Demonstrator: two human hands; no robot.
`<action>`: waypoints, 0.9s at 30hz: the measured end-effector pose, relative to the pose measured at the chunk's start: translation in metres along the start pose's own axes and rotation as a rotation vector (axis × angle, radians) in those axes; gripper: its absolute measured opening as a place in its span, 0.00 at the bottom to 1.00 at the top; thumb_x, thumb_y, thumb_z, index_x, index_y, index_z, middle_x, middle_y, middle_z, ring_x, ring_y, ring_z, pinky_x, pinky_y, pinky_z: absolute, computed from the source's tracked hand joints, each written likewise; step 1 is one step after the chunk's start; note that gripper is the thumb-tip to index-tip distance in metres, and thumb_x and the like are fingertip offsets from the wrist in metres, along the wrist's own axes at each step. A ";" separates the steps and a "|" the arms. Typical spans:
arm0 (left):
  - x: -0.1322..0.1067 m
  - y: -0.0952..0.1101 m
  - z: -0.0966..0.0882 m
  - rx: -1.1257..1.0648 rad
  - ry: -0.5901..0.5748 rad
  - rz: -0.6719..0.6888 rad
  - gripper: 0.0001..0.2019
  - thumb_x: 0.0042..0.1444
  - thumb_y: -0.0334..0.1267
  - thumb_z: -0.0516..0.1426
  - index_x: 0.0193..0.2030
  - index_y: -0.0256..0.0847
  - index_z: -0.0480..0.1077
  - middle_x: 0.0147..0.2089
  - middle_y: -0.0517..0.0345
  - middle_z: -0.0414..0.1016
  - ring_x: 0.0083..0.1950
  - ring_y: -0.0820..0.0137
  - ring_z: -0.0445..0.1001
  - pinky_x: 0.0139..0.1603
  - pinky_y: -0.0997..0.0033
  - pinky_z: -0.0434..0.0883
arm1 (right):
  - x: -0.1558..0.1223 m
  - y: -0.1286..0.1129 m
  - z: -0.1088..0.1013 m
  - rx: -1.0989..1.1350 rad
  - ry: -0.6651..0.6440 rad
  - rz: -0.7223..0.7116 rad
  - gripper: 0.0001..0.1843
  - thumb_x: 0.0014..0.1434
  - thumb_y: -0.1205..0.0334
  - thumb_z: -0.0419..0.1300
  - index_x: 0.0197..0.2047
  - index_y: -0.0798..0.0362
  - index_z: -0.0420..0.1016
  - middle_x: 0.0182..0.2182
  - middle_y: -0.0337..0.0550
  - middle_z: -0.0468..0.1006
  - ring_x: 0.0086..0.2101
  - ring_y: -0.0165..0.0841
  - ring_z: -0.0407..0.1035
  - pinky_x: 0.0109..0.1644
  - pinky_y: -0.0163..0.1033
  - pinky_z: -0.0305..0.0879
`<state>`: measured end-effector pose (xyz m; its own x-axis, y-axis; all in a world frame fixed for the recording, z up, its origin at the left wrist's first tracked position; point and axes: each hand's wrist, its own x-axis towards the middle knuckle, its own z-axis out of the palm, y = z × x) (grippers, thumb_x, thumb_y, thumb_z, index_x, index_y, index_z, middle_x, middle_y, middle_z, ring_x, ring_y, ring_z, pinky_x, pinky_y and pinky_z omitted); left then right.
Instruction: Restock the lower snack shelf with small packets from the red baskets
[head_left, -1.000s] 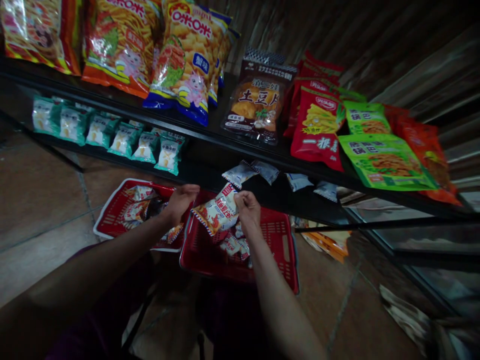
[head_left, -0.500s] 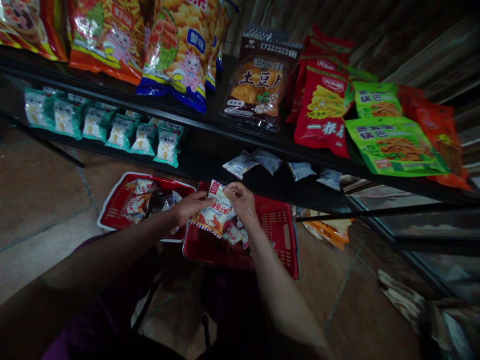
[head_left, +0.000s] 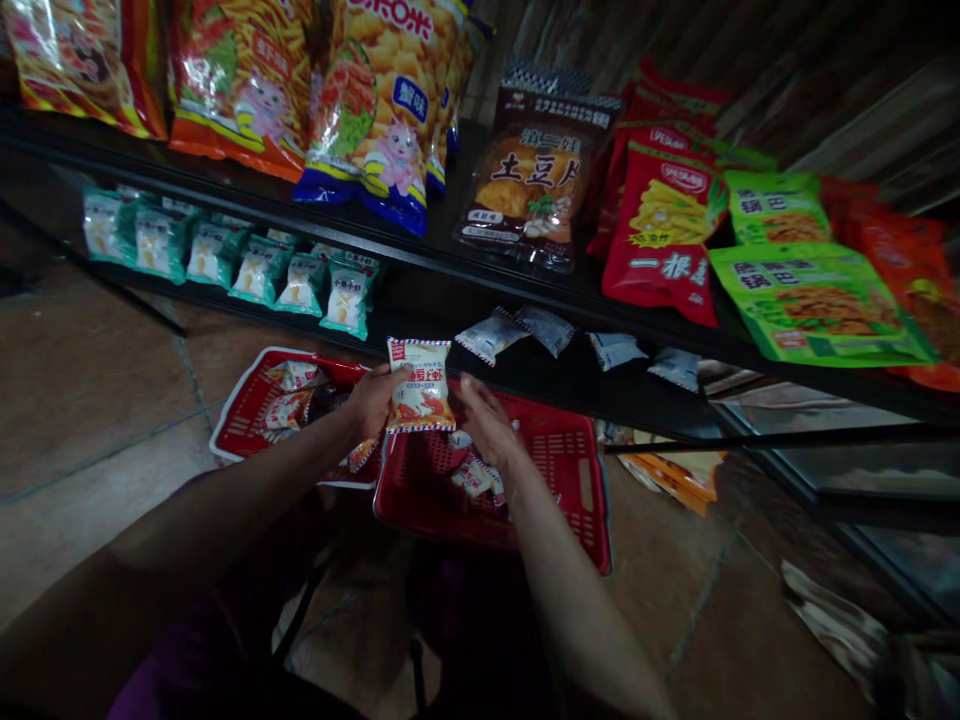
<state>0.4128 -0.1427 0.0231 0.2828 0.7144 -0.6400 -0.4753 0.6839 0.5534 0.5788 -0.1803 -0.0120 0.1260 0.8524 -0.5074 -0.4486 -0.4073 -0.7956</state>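
My left hand (head_left: 373,397) grips a small white-and-red snack packet (head_left: 419,384) by its left edge and holds it upright above the gap between two red baskets. My right hand (head_left: 484,419) is just right of the packet, fingers loosely apart, touching or nearly touching its right edge. Below the hands, the right red basket (head_left: 559,480) holds several more packets of the same kind. The left red basket (head_left: 244,420) also holds similar packets.
A black lower shelf (head_left: 555,385) carries a row of teal packets (head_left: 262,275) and a few pale packets (head_left: 491,335). The upper shelf holds large snack bags, brown (head_left: 532,185), red (head_left: 664,235) and green (head_left: 806,300). Tiled floor (head_left: 90,400) lies to the left.
The packet went from my right hand into my left, turned upright and rose slightly. My right hand let go and dropped beside it.
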 end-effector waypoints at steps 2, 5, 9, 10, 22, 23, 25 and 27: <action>0.003 0.004 -0.001 -0.021 0.045 0.021 0.08 0.60 0.30 0.53 0.45 0.33 0.68 0.32 0.50 0.79 0.32 0.66 0.78 0.41 0.61 0.76 | -0.005 0.002 0.003 -0.022 -0.101 0.077 0.21 0.48 0.57 0.69 0.45 0.47 0.73 0.41 0.40 0.79 0.39 0.30 0.75 0.34 0.35 0.74; 0.005 0.007 -0.003 -0.016 0.083 0.055 0.07 0.61 0.31 0.52 0.42 0.33 0.69 0.31 0.51 0.78 0.31 0.67 0.78 0.41 0.63 0.75 | -0.011 0.002 0.010 -0.018 -0.212 0.130 0.20 0.47 0.63 0.70 0.45 0.50 0.74 0.40 0.41 0.79 0.37 0.31 0.76 0.36 0.37 0.77; 0.005 0.008 -0.002 -0.023 0.104 0.078 0.05 0.60 0.31 0.54 0.41 0.34 0.69 0.29 0.54 0.77 0.28 0.70 0.76 0.38 0.67 0.75 | -0.011 0.004 0.015 0.020 -0.221 0.109 0.20 0.44 0.68 0.70 0.42 0.53 0.74 0.36 0.39 0.81 0.33 0.29 0.76 0.38 0.37 0.77; 0.005 0.008 -0.001 -0.031 0.098 0.073 0.04 0.60 0.32 0.54 0.40 0.35 0.69 0.29 0.54 0.77 0.28 0.71 0.75 0.38 0.67 0.75 | -0.010 0.005 0.015 0.014 -0.197 0.098 0.18 0.43 0.67 0.71 0.40 0.53 0.74 0.34 0.38 0.81 0.32 0.28 0.76 0.37 0.35 0.76; 0.012 0.010 -0.002 -0.035 0.062 0.129 0.02 0.58 0.31 0.55 0.37 0.37 0.68 0.30 0.55 0.77 0.29 0.72 0.74 0.37 0.69 0.74 | -0.007 0.005 0.015 -0.109 -0.096 0.048 0.18 0.37 0.62 0.73 0.34 0.53 0.76 0.22 0.33 0.78 0.20 0.25 0.72 0.23 0.26 0.69; 0.012 0.010 -0.002 -0.029 0.074 0.137 0.02 0.58 0.31 0.54 0.36 0.38 0.68 0.29 0.56 0.76 0.28 0.72 0.74 0.36 0.70 0.74 | -0.007 0.005 0.015 -0.115 -0.101 0.047 0.19 0.36 0.61 0.73 0.34 0.53 0.76 0.22 0.33 0.78 0.20 0.24 0.72 0.23 0.26 0.69; 0.012 0.011 -0.002 -0.021 0.101 0.153 0.02 0.59 0.30 0.54 0.35 0.39 0.66 0.27 0.58 0.75 0.27 0.73 0.73 0.33 0.71 0.73 | -0.006 0.005 0.015 -0.129 -0.109 0.048 0.19 0.36 0.60 0.73 0.34 0.53 0.76 0.22 0.33 0.78 0.20 0.24 0.72 0.23 0.26 0.69; 0.012 0.013 -0.002 -0.022 0.112 0.177 0.02 0.58 0.30 0.54 0.35 0.39 0.66 0.26 0.60 0.74 0.25 0.73 0.73 0.30 0.73 0.72 | -0.007 0.004 0.015 -0.148 -0.105 0.055 0.20 0.35 0.60 0.73 0.34 0.53 0.76 0.22 0.33 0.78 0.20 0.24 0.71 0.22 0.26 0.68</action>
<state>0.4082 -0.1259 0.0216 0.0998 0.8016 -0.5895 -0.5276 0.5450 0.6517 0.5626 -0.1826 -0.0069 0.0085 0.8537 -0.5208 -0.3164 -0.4917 -0.8112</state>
